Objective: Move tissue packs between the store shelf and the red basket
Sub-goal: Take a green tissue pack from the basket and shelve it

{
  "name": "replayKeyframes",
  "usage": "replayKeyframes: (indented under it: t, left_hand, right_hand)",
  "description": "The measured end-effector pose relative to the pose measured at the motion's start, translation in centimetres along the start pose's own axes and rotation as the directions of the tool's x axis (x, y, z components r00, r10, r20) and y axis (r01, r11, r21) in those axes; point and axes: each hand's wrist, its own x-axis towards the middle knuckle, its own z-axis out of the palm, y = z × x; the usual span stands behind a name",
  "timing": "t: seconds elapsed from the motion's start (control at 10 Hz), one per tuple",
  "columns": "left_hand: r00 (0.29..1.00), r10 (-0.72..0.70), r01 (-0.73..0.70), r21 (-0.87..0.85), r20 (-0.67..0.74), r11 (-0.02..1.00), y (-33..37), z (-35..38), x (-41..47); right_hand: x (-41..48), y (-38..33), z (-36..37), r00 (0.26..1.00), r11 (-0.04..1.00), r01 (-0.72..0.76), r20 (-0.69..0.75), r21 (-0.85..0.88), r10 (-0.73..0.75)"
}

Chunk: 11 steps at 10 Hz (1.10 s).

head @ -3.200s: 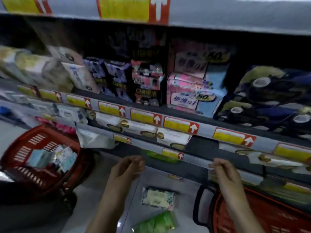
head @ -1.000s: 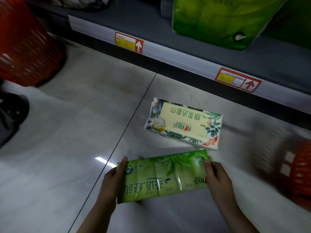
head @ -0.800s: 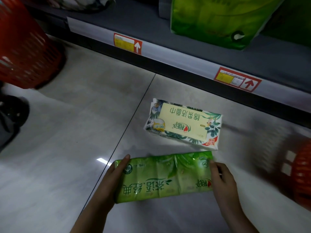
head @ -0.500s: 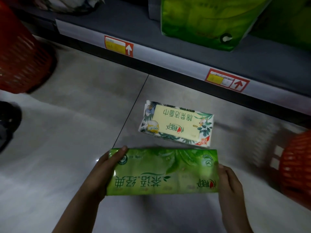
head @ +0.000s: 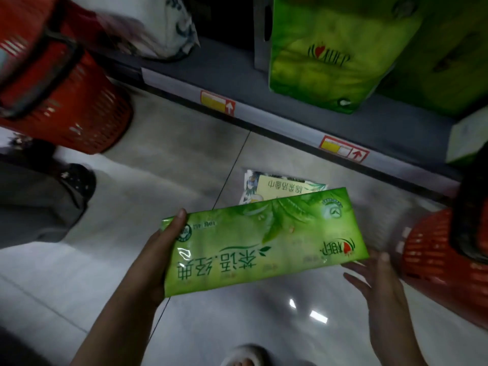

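1. Two hands on one green pack [head: 264,241], printed side up, lifted clear of the floor [head: 158,159].
2. Gripped at its left end by left hand [head: 161,249]: thumb over the top face, fingers tucked under, out of sight.
3. At the green pack's lower right corner: right hand [head: 377,283], fingers straight and spread, nothing held. Cannot tell if touching the pack.
4. Skewed, right end nearer the shelf [head: 237,72] than left end.
5. Just behind the green pack, partly covered by it: white pack [head: 280,184] with leaf print, flat on the floor.
6. Right of the green pack, just beside right hand: red basket [head: 435,262], dark handle over it, contents not visible.
7. Well left of the green pack and further back: second red basket [head: 66,107], blurred, black handle.
8. Beyond the green pack, on the shelf's front edge: price tag [head: 217,103] and second price tag [head: 343,150], both yellow and red.
9. On the shelf straight behind the green pack: big green bag [head: 330,48]; behind and left: white bag [head: 169,25].
10. Near side of the green pack, at the bottom edge of view: slipper toe [head: 245,356].
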Motion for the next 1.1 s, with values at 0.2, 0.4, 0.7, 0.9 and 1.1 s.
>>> replayKeyframes:
  t: [0.2, 0.4, 0.7, 0.9, 1.1]
  left_hand:
    - [0.990, -0.063, 0.089, -0.214, 0.123, 0.973, 6.5, 4.5, -10.5]
    - [0.966, -0.071, 0.159, -0.353, 0.249, 0.922, 13.5, 8.5, -20.9]
    - [0.963, -0.013, 0.141, -0.461, 0.271, 0.876, 23.2, 11.1, -37.9]
    - [0.932, 0.073, 0.118, -0.488, 0.356, 0.865, 28.5, 11.7, -47.9]
    - [0.896, 0.167, 0.067, -0.496, 0.412, 0.866, 31.5, 12.4, -54.6]
  right_hand:
    - [-4.8, -8.6, -0.3, 0.983, 0.992, -0.129, 0.131, 0.017, 0.125]
    - [-12.0, -21.1, 0.9, 0.982, 0.998, -0.049, 0.182, -0.033, 0.054]
    - [-25.1, -35.4, 0.3, 0.961, 0.998, -0.062, 0.269, 0.000, 0.060]
    - [-32.3, -43.7, -1.9, 0.974, 1.000, 0.003, 0.226, -0.021, 0.002]
    - [-39.4, -49.5, -2.7, 0.964, 0.995, 0.092, 0.255, -0.040, -0.079]
